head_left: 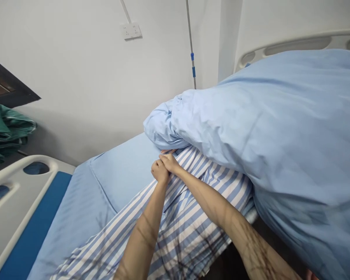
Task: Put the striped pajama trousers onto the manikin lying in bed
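My left hand (160,170) is closed in a fist at the upper edge of a blue-and-white striped cloth (186,221). Right beside it, touching it, my right hand (169,162) has its fingers curled at the same edge. What lies inside the fingers is mostly hidden, but both hands appear to grip the striped cloth. Wrinkled, it runs diagonally over the bed. A bulky light blue cloth (268,128), puffed like a quilt, covers its far end. Just past my hands, a strip of skin (167,151) shows under that blue cloth; whose it is I cannot tell.
Light blue bedding (119,167) covers the mattress. A pale bed-end panel (20,206) stands at left, another panel (297,44) behind the blue cloth. Folded green cloth (8,126) sits at far left. A thin metal pole (189,31) and a wall socket (131,31) are beyond the bed.
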### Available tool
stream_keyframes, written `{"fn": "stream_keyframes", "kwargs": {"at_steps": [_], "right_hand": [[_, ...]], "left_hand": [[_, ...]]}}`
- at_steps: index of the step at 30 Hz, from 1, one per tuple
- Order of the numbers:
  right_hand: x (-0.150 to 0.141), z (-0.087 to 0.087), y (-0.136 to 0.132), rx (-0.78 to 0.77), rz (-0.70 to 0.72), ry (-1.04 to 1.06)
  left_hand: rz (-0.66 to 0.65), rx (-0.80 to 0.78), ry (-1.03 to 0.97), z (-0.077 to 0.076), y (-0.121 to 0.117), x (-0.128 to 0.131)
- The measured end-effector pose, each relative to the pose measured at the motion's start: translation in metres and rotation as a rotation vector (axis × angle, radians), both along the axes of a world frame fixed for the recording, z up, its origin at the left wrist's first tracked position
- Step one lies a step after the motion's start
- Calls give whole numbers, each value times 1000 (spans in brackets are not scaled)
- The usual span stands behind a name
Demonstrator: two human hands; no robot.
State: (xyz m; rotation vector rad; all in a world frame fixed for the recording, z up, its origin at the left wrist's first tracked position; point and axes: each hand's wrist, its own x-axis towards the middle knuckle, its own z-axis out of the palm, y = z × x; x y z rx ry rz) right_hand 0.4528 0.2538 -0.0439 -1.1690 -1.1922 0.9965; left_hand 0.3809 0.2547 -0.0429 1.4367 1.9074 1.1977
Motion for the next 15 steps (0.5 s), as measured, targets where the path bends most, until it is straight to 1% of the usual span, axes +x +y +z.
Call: {"fn": "stream_keyframes", "kwargs": {"at_steps": [3,6,8,12,15], "right_hand": [[-3,0,-2,-11,-64,-87],[0,5,-5,16,-127,-267],[5,12,-7,79,-151,-427],[12,34,-14,223,-231,-790],[12,47,-20,328,-250,-987]], "left_hand": [[-34,-46,50,-9,-4,-2],[-54,-66,91,-10,-5,-3],[-74,-71,116,-8,-7,-4],[-103,-104,171,-4,-13,-1],[-115,-115,275,1,-17,1]]}}
